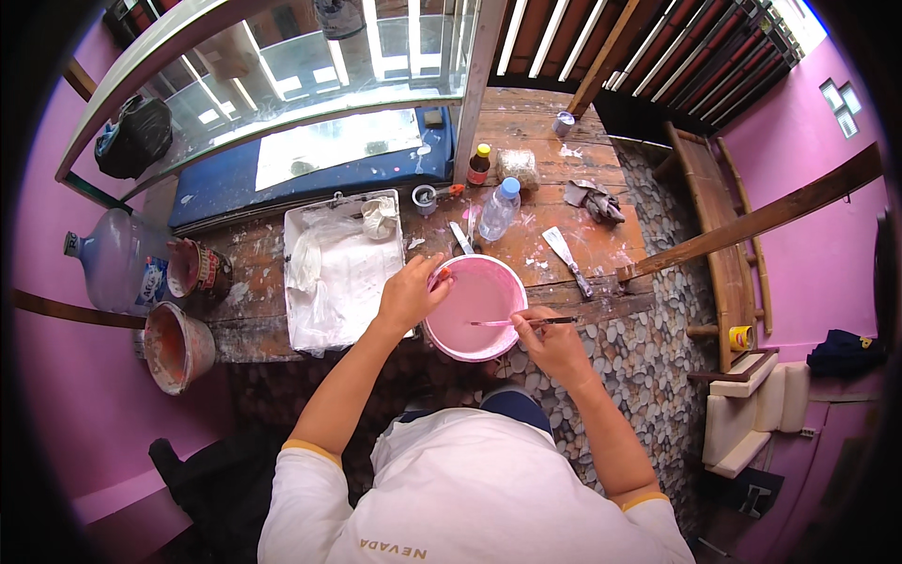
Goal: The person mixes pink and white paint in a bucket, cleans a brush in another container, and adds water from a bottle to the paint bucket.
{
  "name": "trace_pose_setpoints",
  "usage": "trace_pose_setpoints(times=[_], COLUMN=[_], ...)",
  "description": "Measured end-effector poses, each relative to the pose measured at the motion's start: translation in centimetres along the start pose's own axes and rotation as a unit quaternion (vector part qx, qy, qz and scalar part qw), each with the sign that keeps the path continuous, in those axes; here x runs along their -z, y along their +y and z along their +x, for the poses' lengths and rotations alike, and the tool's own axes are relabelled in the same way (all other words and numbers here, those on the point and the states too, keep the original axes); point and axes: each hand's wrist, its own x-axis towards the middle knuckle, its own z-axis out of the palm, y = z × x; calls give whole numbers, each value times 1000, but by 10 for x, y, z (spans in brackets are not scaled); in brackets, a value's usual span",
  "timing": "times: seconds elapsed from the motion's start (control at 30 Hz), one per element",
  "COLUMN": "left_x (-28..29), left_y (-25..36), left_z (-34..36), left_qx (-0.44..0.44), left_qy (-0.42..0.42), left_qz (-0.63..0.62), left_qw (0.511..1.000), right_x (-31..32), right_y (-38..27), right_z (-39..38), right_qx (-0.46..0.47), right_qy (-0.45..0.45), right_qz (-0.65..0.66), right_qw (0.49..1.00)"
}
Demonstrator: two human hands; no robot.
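A white bucket (518, 287) of pale pink paint (474, 305) stands at the table's near edge, its inner wall smeared pink. My left hand (411, 293) is closed on the bucket's left rim. Something small and orange-red shows by its fingertips, too small to make out. Between the thumb and fingers of my right hand (552, 346) is a thin paintbrush (496, 323), dark at the handle end and pink toward the tip. It lies nearly level across the bucket's right side, its tip over the paint.
Left of the bucket sits a white paint tray (295, 273) with crumpled plastic. Beyond are a putty knife (461, 239), a clear bottle (499, 211), a brown bottle (479, 164) and a scraper (567, 260). A paint-stained pail (178, 348) and a water jug (113, 258) stand at far left.
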Motion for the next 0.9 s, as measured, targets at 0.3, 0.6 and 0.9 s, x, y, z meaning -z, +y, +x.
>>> trace_pose_setpoints(times=[0.3,0.6,0.9], left_x=[-7,-7,-10], left_y=[19,60,74], left_z=[-11,-34,-49], left_qx=[-65,-174,-193], left_qy=[-14,17,67], left_qz=[12,53,127], left_qw=[998,983,971], right_x=[1,-1,-9], right_y=[-11,-14,5], right_z=[-47,-85,-95], right_qx=[25,130,136], right_qy=[34,150,135], right_qz=[21,-119,-15], right_qw=[999,973,981])
